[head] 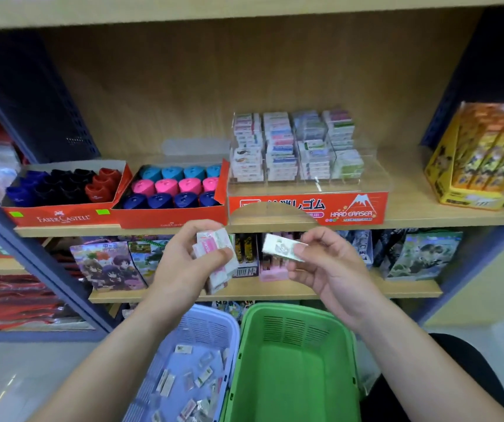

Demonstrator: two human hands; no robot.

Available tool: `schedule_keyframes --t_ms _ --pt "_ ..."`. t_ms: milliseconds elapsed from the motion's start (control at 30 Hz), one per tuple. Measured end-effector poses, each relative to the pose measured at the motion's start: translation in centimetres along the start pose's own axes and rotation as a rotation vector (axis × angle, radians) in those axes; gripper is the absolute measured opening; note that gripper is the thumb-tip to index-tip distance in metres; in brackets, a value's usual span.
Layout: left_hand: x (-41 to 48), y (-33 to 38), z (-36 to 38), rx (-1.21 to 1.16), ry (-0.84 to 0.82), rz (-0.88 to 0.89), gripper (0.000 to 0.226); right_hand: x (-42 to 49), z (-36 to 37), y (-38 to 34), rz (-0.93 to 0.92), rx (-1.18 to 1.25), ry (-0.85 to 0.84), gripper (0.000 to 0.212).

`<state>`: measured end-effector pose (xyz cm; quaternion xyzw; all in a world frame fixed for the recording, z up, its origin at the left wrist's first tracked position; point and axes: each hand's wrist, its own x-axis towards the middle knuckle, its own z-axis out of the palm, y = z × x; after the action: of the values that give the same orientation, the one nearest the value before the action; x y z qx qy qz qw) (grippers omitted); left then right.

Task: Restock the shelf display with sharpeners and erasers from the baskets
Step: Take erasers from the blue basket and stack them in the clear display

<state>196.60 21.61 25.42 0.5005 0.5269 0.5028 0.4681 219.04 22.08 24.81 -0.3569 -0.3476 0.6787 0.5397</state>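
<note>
Below the clear acrylic display (366, 178), stacked paper-wrapped erasers (214, 240) are gripped by the left hand (180, 264). One white rectangular eraser (278, 246) is pinched by the right hand (326, 266).

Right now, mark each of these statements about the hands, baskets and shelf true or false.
1. The green plastic basket holds erasers. False: it looks empty; the loose erasers lie in the lilac plastic basket.
2. The right hand pinches one wrapped white eraser. True.
3. The left hand is empty. False: it grips a stack of pink-and-white erasers.
4. The clear acrylic display box holds stacked erasers. True.
</note>
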Motion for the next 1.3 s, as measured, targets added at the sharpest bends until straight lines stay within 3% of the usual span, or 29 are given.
schedule_keyframes --t_ms 100,167,333,600,767,867,1000,1100,1300 --pt "1.0 1.6 1.2 0.06 -0.046 0.074 0.031 0.1 -0.8 -2.0 -0.091 -0.109 0.029 0.028" --pt "2.0 2.7 2.1 0.091 -0.072 0.129 0.034 0.5 -1.6 -3.8 -0.168 -0.211 0.08 0.021" --pt "5.4 5.6 4.4 0.12 -0.092 0.233 0.038 3.7 -4.3 -9.4 -0.33 -0.301 0.303 0.017" --pt "13.6 7.9 8.8 0.169 -0.061 0.311 0.038 14.9 -9.2 -16.1 -0.471 -0.866 0.502 0.011" --pt "17.4 7.7 10.7 0.105 -0.024 0.263 0.038 20.3 -9.8 -17.6 -0.457 -1.258 0.42 0.015" --pt "18.4 6.8 10.9 0.048 -0.006 0.245 0.037 21.9 -10.2 -17.0 -0.439 -1.316 0.405 0.022" --pt "19.1 5.1 10.8 0.018 0.002 0.222 0.038 22.9 -10.4 -15.8 -0.448 -1.378 0.396 0.014" --pt "19.6 4.5 10.6 -0.032 0.009 0.199 0.038 22.9 -10.3 -15.9 -0.46 -1.558 0.367 0.008" --pt "19.8 4.3 9.9 -0.183 0.063 0.13 0.035 22.4 -10.0 -15.1 -0.554 -1.817 0.386 0.016"
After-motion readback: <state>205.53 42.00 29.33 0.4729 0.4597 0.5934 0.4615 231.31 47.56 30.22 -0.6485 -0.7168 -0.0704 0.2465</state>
